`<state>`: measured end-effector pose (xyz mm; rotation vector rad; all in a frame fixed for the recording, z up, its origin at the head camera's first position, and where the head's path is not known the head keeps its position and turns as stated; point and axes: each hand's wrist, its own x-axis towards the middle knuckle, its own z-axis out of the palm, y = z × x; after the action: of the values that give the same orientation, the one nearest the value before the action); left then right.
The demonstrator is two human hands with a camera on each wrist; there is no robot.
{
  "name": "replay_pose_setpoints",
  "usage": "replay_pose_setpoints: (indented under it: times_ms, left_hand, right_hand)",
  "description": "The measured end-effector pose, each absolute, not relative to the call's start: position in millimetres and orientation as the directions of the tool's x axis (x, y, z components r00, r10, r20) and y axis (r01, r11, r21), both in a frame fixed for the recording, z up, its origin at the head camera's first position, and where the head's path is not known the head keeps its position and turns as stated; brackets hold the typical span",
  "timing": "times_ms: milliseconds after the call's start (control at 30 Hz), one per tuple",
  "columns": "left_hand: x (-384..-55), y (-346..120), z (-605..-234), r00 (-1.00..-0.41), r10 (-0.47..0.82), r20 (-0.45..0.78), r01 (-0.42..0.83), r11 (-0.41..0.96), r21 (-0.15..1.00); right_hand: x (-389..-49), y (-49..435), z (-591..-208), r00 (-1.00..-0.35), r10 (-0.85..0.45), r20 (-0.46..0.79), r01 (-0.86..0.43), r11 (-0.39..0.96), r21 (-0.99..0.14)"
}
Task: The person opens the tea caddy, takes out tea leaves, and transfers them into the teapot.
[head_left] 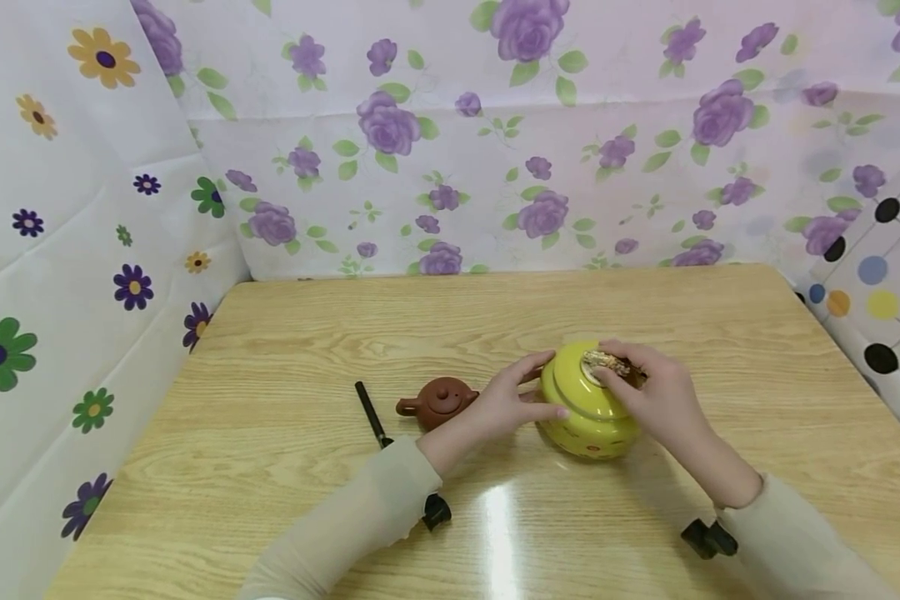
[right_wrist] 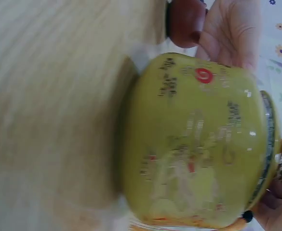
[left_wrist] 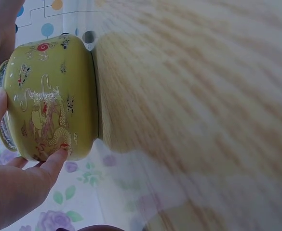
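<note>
A round yellow ceramic jar [head_left: 588, 433] with painted dragon decoration stands upright on the table. Its yellow lid [head_left: 567, 367] sits on top and carries a gold knob [head_left: 607, 361]. My right hand [head_left: 660, 387] pinches that knob between thumb and fingers. From the left side, my left hand [head_left: 506, 400] holds the jar's body, thumb toward the front and fingers toward the back. Seen from the left wrist, its fingertips press on the yellow wall near a dragon's tail. A brown clay teapot [head_left: 444, 402] stands just left of the left hand, partly covered by that forearm.
Left of the teapot lies a thin black rod [head_left: 371, 412], its lower end hidden by the left sleeve. The wooden table [head_left: 330, 325] meets flower-printed cloth [head_left: 435, 192] at the back and left. Dotted cloth [head_left: 870, 300] borders the right side.
</note>
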<state>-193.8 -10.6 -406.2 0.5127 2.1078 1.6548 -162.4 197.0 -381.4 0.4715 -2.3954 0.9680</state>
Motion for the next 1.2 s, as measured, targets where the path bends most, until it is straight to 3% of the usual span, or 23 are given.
replay_pose_setpoints:
  times_ms: [133, 267, 900, 1200]
  left_hand:
    - [-193.7, -10.7, -406.2, -0.848, 0.523, -0.089, 0.034, 0.22, 0.975]
    - [-194.0, -10.5, -406.4, -0.844, 0.528, -0.094, 0.028, 0.219, 0.975]
    - [-194.1, -13.1, -410.3, -0.843, 0.534, -0.062, 0.066, 0.217, 0.974]
    - [-196.4, -12.0, -409.8, -0.843, 0.533, -0.071, 0.069, 0.237, 0.969]
  right_hand:
    - [-161.9, 197.2, -388.6, -0.856, -0.058, 0.514, -0.435, 0.619, -0.654]
    - [-160.0, 197.3, -393.3, -0.877, -0.015, 0.481, -0.392, 0.602, -0.696]
    - [-159.2, 195.5, -397.3, -0.834, -0.092, 0.543, -0.454, 0.674, -0.583]
    - [-162.8, 196.2, -404.5, -0.832, -0.061, 0.551, -0.448, 0.66, -0.603]
